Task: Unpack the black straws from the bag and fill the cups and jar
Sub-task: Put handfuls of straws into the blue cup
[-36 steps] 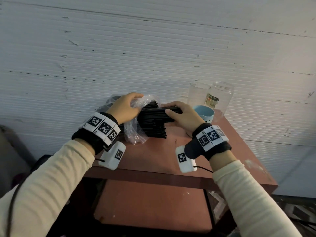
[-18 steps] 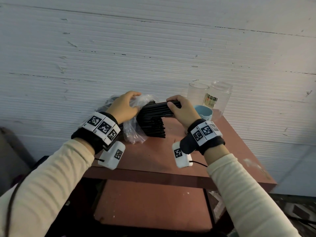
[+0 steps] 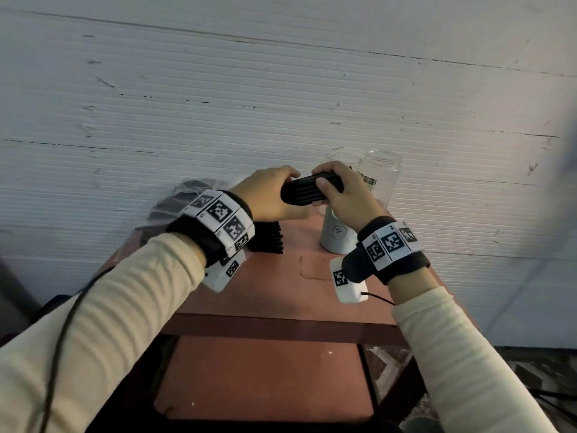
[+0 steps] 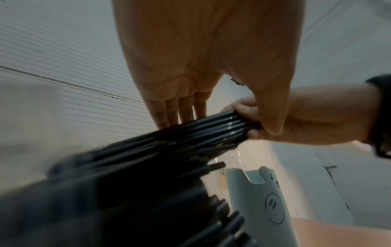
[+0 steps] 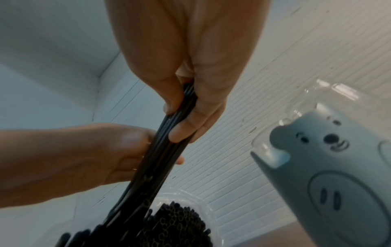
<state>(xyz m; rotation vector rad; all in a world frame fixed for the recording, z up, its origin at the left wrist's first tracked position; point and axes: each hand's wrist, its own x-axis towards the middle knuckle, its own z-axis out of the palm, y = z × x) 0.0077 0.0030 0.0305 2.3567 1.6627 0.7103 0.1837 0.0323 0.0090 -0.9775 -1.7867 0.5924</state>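
Note:
A bundle of black straws (image 3: pixel 304 193) (image 4: pixel 190 133) (image 5: pixel 165 150) is held level above the table, clear of the bag. My right hand (image 3: pixel 327 182) (image 5: pixel 175 122) grips its right end, fingers and thumb wrapped round it. My left hand (image 3: pixel 281 185) (image 4: pixel 224 125) holds the left end, fingers behind and thumb in front. The clear plastic bag (image 3: pixel 184 201) lies at the back left with the remaining straws (image 3: pixel 268 239) (image 5: pixel 173 222) poking out. A grey-blue bear cup (image 3: pixel 337 239) (image 4: pixel 264 200) (image 5: pixel 338 183) stands just under my right hand. Behind it are a clear cup (image 3: pixel 342 157) and a clear jar (image 3: pixel 382 173) (image 5: pixel 317 103).
The small red-brown table (image 3: pixel 281 295) stands against a white ribbed wall (image 3: pixel 281 89). A lower shelf (image 3: pixel 265 376) shows beneath the front edge. Bare tabletop lies between the bag and the bear cup, towards me.
My right hand has pulled a bundle of straws up and right out of the bag. My left hand has let go of the bag and taken the bundle's left end.

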